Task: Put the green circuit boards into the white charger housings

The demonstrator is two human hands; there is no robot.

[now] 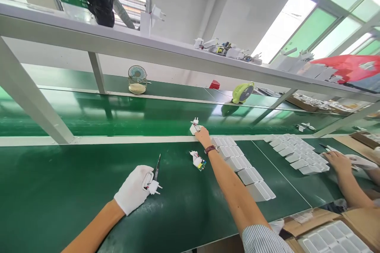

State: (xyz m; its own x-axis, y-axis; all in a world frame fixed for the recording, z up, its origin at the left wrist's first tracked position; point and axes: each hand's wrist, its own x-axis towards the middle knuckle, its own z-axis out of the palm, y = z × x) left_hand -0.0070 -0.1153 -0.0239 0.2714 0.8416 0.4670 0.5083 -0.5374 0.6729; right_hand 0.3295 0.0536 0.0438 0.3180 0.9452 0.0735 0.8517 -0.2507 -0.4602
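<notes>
My left hand (134, 188), in a white glove, rests on the green bench and is closed round a white plug part (154, 187) and dark tweezers (157, 168) that stick up from the fingers. My right hand (203, 136) is bare, with a dark wristband, and reaches far forward to the belt's near edge. Its fingers pinch a white plug adapter (194, 126) with prongs pointing up. Between my hands lies a small circuit board with a white part and coloured wires (198, 160).
White plastic housings (243, 168) lie in rows right of my right arm. A co-worker's hand (338, 161) works at more housings (293, 152) further right. Two small fans (137, 79) (242, 92) stand beyond the belt. A cardboard box with white trays (332, 237) sits bottom right.
</notes>
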